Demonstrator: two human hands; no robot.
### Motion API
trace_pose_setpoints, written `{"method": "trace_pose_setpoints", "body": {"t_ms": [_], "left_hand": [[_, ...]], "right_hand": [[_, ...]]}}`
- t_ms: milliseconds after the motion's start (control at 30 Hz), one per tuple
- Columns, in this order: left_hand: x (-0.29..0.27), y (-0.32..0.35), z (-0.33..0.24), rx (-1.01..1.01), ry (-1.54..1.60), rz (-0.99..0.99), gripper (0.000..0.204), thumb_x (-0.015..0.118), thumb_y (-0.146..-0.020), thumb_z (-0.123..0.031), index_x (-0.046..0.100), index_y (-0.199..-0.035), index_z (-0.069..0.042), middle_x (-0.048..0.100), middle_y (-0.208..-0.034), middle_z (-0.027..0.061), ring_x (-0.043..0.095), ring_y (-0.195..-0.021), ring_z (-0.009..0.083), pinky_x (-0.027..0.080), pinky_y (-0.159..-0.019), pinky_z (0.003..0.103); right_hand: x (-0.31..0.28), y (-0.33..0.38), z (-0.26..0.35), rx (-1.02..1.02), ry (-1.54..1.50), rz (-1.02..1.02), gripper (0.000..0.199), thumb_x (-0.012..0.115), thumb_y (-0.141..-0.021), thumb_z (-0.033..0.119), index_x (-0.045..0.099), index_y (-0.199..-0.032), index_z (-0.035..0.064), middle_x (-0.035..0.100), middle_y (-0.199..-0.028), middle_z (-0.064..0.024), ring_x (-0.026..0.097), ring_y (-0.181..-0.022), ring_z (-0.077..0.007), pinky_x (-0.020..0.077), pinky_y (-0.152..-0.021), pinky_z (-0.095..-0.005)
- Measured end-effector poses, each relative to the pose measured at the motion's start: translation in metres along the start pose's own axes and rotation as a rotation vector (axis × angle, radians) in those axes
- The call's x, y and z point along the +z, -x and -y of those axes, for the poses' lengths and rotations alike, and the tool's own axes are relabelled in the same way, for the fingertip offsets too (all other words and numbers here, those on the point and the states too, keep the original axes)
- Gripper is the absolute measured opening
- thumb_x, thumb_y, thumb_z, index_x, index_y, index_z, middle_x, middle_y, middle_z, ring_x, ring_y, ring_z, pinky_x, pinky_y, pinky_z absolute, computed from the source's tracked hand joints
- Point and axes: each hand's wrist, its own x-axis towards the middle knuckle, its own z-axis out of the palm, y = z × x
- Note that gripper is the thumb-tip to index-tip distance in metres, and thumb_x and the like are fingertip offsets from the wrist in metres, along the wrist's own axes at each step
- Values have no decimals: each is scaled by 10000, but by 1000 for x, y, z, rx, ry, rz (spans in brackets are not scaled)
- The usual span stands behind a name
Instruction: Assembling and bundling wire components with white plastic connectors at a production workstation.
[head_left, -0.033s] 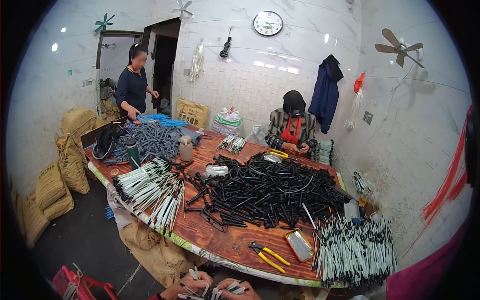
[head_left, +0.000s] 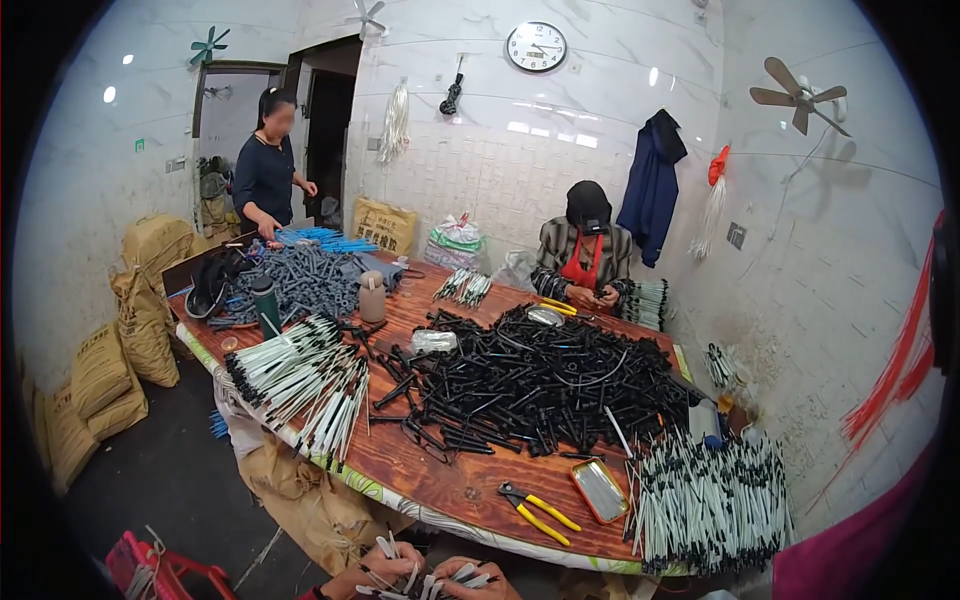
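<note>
Bundling thin white rods (head_left: 420, 578) at the near edge of the worktop (head_left: 440, 480), the person's left hand (head_left: 375, 575) and right hand (head_left: 470, 578) each kept a closed grip on the small sheaf, just below the yellow-handled pliers (head_left: 540, 508). The rods looked light, stiff and smooth, likely to slide apart unless held mid-length. Beyond the pliers lay a black heap of parts (head_left: 540, 385).

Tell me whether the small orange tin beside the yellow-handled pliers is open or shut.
Open. The orange tin lies flat on the wooden table with no lid on, its pale inside showing, right of the pliers.
</note>
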Motion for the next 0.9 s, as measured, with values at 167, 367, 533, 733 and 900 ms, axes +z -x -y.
{"method": "trace_pose_setpoints", "body": {"t_ms": [167, 367, 533, 733, 900], "left_hand": [[5, 6, -5, -18, 20, -109, 175, 693, -951, -180, 658, -914, -12, 601, -845, 81, 554, -837, 198, 437, -792, 348], [7, 1, -13, -108, -156, 86, 240, 713, -948, -274, 646, -987, -46, 612, -900, -20, 545, -825, 79, 419, -727, 247], [12, 0, -16, -122, -145, 139, 270, 710, -946, -309, 634, -952, -50, 590, -866, -32, 522, -811, 72, 399, -723, 238], [5, -7, -13, -156, -220, 244, 263, 698, -950, -295, 614, -896, -51, 566, -839, -40, 504, -795, 68, 383, -711, 237], [11, -7, -13, -107, -270, 191, 262, 687, -956, -285, 605, -872, -50, 553, -830, -43, 488, -783, 63, 372, -697, 240]], "right_hand": [[-2, -6, 11, 67, 37, 29, 88, 698, -893, 66, 672, -968, 30, 612, -870, -1, 529, -758, -98, 450, -671, -286], [0, 5, 5, 139, -127, -35, 122, 674, -923, 33, 679, -1036, -13, 646, -957, -48, 574, -832, -127, 474, -722, -302], [4, -2, 10, -37, -198, 20, 157, 666, -931, 12, 679, -1080, -36, 649, -994, -71, 596, -882, -158, 484, -774, -305], [-2, 0, 0, -80, -115, 107, 154, 681, -931, 22, 681, -1072, -42, 639, -1022, -83, 606, -927, -197, 478, -823, -314], [-11, -2, 7, 108, -100, 138, 154, 692, -932, 42, 678, -1063, -37, 632, -1048, -84, 601, -938, -197, 476, -827, -328]]}}
